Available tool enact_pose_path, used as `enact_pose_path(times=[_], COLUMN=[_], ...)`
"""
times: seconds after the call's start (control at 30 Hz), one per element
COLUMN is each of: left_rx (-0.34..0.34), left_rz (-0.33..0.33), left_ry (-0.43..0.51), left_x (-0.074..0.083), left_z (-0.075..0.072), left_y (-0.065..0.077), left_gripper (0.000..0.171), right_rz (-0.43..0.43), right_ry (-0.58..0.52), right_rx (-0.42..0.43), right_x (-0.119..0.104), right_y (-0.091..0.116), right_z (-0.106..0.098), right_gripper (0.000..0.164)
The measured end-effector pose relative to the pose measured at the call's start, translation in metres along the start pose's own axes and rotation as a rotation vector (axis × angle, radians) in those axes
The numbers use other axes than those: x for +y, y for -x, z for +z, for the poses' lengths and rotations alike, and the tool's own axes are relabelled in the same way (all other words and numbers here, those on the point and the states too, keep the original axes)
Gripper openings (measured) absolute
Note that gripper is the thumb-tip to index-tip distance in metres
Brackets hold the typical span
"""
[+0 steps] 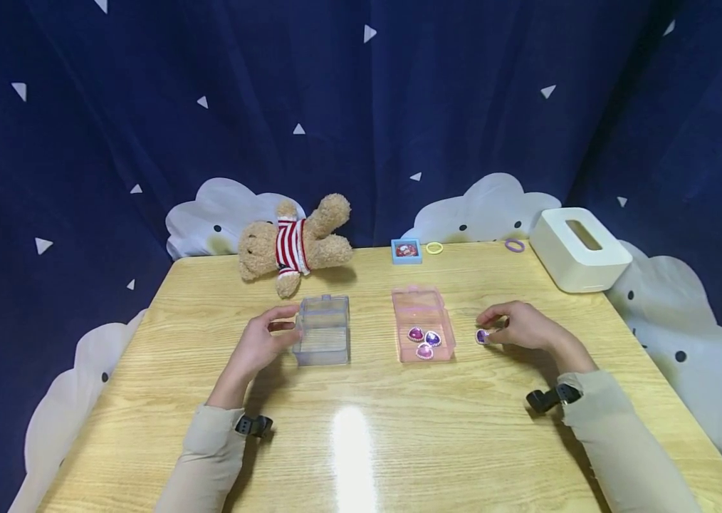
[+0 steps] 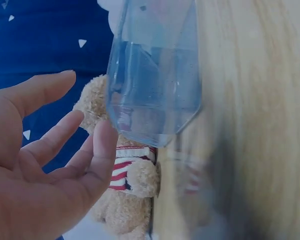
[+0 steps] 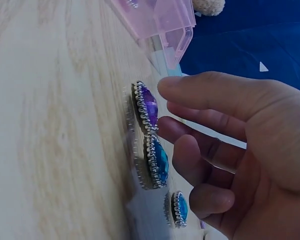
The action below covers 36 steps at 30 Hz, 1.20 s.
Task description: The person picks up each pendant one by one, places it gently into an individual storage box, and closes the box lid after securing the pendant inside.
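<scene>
My left hand (image 1: 263,340) is beside the clear bluish box (image 1: 323,342), its fingers spread and slightly bent. In the left wrist view one fingertip overlaps the corner of the box (image 2: 155,85). My right hand (image 1: 521,326) hovers at a purple heart-shaped gem (image 1: 481,336) with a beaded silver rim. The right wrist view shows this purple gem (image 3: 147,107) lying on the table with two blue gems (image 3: 158,162) in a row behind it. The right fingertips are close over them, with nothing held. A clear pink box (image 1: 402,313), lid open, contains three gems (image 1: 424,351).
A teddy bear (image 1: 265,246) in a striped shirt lies at the back left. Along the back edge are a blue framed piece (image 1: 406,252), a yellow ring (image 1: 434,248) and a purple ring (image 1: 515,246). A white tissue box (image 1: 575,260) stands at the back right.
</scene>
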<state>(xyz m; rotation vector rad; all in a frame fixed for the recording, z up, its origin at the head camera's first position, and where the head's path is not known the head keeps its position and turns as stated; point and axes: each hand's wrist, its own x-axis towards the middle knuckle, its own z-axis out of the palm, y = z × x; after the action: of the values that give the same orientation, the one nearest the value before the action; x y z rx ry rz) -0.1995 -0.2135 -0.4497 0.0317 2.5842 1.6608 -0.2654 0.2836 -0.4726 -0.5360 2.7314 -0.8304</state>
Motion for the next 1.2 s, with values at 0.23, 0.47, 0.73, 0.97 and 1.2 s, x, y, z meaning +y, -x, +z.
enact_pose_path(times=[0.23,0.47,0.73,0.97,1.2], left_rx=[-0.063,-0.102,-0.124,-0.147,-0.154], left_rz=[-0.038,-0.055,-0.058,-0.045,-0.042], left_ry=[0.023,-0.013,-0.008,0.0,0.011], left_x=[-0.003,-0.008,-0.01,-0.009,-0.012], left_z=[0.001,0.004,0.004,0.004,0.003], left_y=[0.001,0.001,0.0,0.0,0.0], left_gripper=[0.066,0.077,0.078,0.081,0.079], right_rz=[0.005,0.012,-0.027,-0.048,-0.053], right_ry=[-0.004,0.037,0.101,0.129,0.103], right_rx=[-0.009,-0.01,0.007,0.02,0.037], right_x=[-0.003,-0.003,0.001,0.002,0.0], right_y=[0.0,-0.001,-0.002,-0.003,-0.003], right_z=[0.004,0.007,0.009,0.01,0.009], right_gripper=[0.033,0.032,0.03,0.03,0.028])
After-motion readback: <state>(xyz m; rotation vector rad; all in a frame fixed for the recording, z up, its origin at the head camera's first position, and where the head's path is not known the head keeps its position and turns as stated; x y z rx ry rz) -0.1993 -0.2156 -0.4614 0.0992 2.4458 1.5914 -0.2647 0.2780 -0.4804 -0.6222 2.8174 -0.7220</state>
